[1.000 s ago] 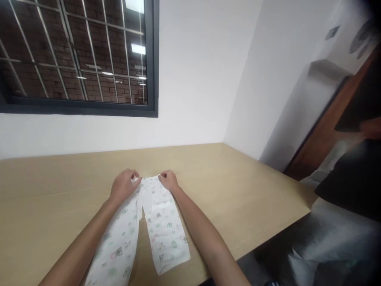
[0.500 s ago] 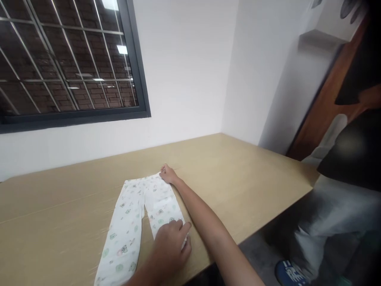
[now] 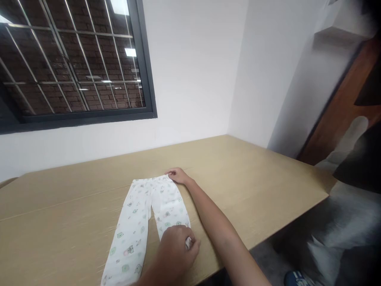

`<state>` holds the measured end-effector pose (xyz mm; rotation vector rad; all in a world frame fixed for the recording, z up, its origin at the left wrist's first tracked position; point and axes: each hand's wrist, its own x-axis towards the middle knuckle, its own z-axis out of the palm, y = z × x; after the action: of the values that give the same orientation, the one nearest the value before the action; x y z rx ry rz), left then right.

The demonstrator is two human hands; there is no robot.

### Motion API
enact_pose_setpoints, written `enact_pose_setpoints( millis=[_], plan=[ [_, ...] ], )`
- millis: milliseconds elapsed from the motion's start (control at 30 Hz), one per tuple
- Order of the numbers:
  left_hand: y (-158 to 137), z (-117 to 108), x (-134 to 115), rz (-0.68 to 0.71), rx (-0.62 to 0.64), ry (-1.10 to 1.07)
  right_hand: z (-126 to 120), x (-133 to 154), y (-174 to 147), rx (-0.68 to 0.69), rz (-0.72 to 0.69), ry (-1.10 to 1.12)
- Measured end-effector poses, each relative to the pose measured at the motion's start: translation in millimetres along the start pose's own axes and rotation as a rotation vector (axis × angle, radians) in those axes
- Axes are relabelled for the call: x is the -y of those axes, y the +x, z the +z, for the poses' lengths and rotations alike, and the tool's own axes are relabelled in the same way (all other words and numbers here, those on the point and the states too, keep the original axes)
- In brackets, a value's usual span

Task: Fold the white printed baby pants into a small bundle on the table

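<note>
A pair of white trousers [image 3: 127, 228] with a small green and pink animal print lies spread on the table, waistband away from me and legs towards me. My right hand [image 3: 177, 175] is at the right corner of the waistband, fingers curled and pinching its edge. Nearer to me, my left hand [image 3: 178, 246] is closed around the lower end of the right-hand trouser leg. A bit of bunched white cloth shows between its thumb and fingers. The hand and wrist hide that leg's hem, and the other leg runs out at the bottom of the picture.
The wooden table [image 3: 253, 178] reaches back to a white wall [image 3: 193, 71] with a barred, dark-framed window [image 3: 150, 79]. Beyond the table's right edge stands a person in grey trousers [image 3: 354, 222] and a blue shoe [image 3: 297, 278]. A brown door [image 3: 333, 115] is behind.
The view has turned slightly left, so everything sits further right in the picture. Both hands keep their places on the trousers; more bunched cloth shows in my left hand.
</note>
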<state>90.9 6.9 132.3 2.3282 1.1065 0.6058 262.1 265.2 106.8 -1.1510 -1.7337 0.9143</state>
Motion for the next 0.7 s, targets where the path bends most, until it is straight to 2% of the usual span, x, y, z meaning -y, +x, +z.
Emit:
enact_pose_setpoints(
  millis=[200,300,367,500,600,700],
  plan=[
    [-1.0,2.4,-0.9,-0.046,-0.048,-0.167,-0.3,7.3,6.0,-0.031,-0.059,0.058],
    [-1.9,2.0,-2.0,-0.078,-0.131,-0.292,2.9,13.1,11.0,-0.004,-0.074,0.136],
    [-3.9,-2.8,-0.6,-0.127,-0.171,-0.402,8.0,17.9,15.8,0.042,-0.033,0.247],
    [-22.3,-30.3,16.5,-0.333,-0.259,-0.607,26.7,30.8,35.2,0.095,0.055,0.407],
    [-51.6,-59.8,44.1,-0.463,-0.339,-0.646,49.1,42.0,57.7,0.083,0.051,0.367],
    [-86.1,-83.5,77.4,-0.577,-0.46,-0.698,76.5,51.1,78.9,0.055,0.029,0.236]
  ],
)
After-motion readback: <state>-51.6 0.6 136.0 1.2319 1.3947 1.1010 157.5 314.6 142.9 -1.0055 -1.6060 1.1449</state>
